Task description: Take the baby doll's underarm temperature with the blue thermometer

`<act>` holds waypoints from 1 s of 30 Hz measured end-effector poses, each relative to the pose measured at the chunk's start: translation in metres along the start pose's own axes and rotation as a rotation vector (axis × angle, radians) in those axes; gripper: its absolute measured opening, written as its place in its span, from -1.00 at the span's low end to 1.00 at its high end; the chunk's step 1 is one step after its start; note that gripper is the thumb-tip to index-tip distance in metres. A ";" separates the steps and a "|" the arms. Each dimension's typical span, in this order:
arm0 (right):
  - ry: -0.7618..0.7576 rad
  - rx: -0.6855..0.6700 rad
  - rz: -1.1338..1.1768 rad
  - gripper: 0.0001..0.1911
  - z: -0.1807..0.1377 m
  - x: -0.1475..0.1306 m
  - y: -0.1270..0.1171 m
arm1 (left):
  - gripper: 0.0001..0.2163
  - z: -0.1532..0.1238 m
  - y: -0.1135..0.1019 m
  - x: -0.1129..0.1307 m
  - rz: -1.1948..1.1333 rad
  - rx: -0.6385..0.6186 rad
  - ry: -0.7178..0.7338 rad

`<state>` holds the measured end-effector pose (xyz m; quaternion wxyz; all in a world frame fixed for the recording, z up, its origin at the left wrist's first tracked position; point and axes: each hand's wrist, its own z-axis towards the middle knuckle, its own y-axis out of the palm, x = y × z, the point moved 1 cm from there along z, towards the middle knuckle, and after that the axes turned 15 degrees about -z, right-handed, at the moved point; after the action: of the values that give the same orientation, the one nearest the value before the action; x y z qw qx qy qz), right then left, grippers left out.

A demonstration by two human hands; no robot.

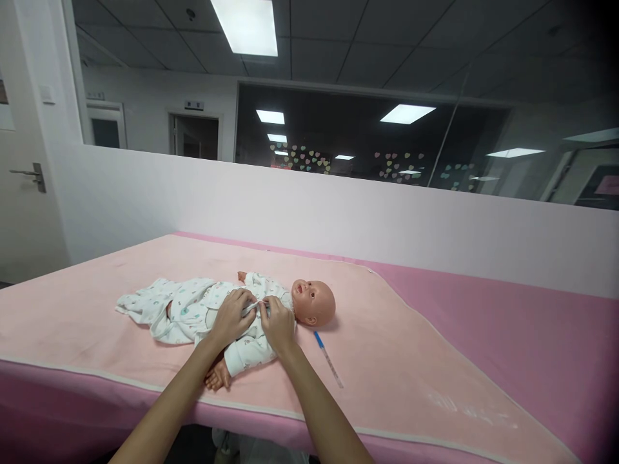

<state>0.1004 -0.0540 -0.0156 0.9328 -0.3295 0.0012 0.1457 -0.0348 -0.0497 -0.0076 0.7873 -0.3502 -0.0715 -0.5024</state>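
A baby doll (314,303) lies on its back, its bald head to the right and its legs to the left. It wears a white printed shirt (251,354) and white printed trousers (186,312). My left hand (233,317) pinches the shirt's front at the chest, fingers bent. Close beside it, my right hand (278,322) also pinches the white cloth, nearer the doll's neck. The fingertips of both hands almost meet; whether they grip a tie or the shirt's edge is too small to tell. My forearms hide part of the doll's near side.
Near the doll's head lies a thin, clear strip with a blue end (329,361). A pale pink mat (411,380) covers the table over a darker pink cloth (532,328). Behind stands a white wall (338,219) with a wide window; a door (29,193) is at left.
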 end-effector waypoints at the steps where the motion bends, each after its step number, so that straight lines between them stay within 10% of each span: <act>1: 0.002 -0.001 -0.009 -0.79 0.000 0.000 0.000 | -0.91 0.000 0.000 0.000 -0.008 0.003 -0.002; 30: 0.027 -0.062 -0.038 -0.83 0.001 -0.001 -0.002 | -0.84 0.003 -0.005 0.009 -0.277 0.014 -0.108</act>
<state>0.1001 -0.0553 -0.0136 0.9248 -0.3599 0.0031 0.1235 -0.0341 -0.0558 0.0012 0.7077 -0.3582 -0.1648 -0.5862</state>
